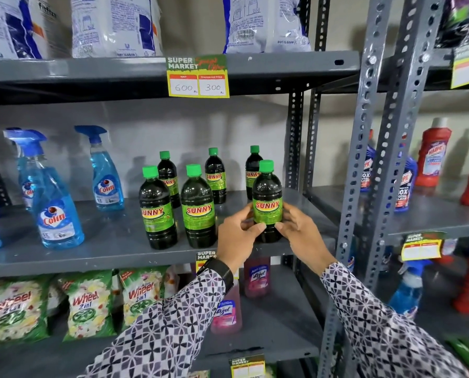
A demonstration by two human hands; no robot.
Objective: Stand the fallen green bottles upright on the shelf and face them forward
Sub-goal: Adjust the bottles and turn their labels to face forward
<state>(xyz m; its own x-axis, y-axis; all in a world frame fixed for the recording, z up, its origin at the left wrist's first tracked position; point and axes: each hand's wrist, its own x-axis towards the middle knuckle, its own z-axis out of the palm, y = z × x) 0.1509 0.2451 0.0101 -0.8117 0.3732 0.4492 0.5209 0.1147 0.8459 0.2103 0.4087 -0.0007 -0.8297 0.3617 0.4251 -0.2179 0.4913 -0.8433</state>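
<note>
We are cupping the dark green plastic bottle (267, 199) with both our left hand (238, 236) and right hand (300, 234), fingers closed around its lower body, standing at three o'clock on the grey metal shelf (113, 249), so its label faces forward.

Both my arms wear long sleeves of one patterned fabric: small diamond tiles in white, grey and black, each filled with a four-petal flower shape. My left sleeve (170, 320) ends at a dark band (222, 270) around the wrist, just below my left hand (237, 236). My right sleeve (377, 320) stops just below my right hand (300, 231), bare of rings.
</note>
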